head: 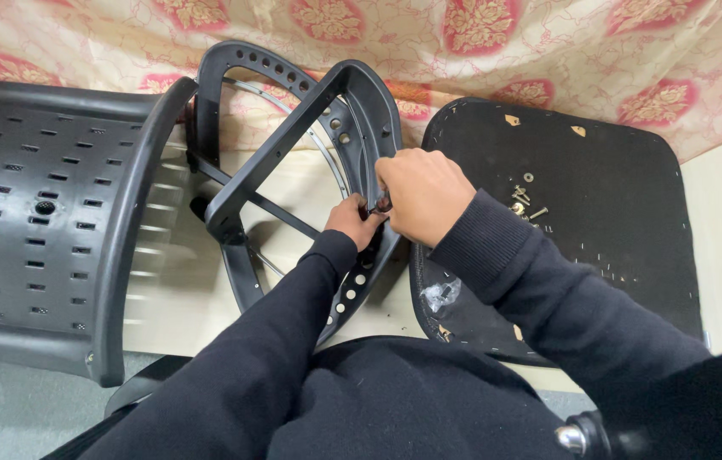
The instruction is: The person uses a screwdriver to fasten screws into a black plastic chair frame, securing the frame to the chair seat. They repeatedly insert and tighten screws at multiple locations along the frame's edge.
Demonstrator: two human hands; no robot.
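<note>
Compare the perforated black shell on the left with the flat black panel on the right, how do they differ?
The perforated shell is curved, glossy plastic dotted with slots; the flat panel lies level, matte, with no slots. Loose screws sit on the panel; none show on the shell. Both are black and untouched by the hands.

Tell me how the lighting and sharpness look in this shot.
Head view: soft, even light; a glint on the metal knob at the bottom edge; mild wide-angle bending at the chair back; the hands and frame are fairly sharp, the dark sleeves lack detail.
</note>
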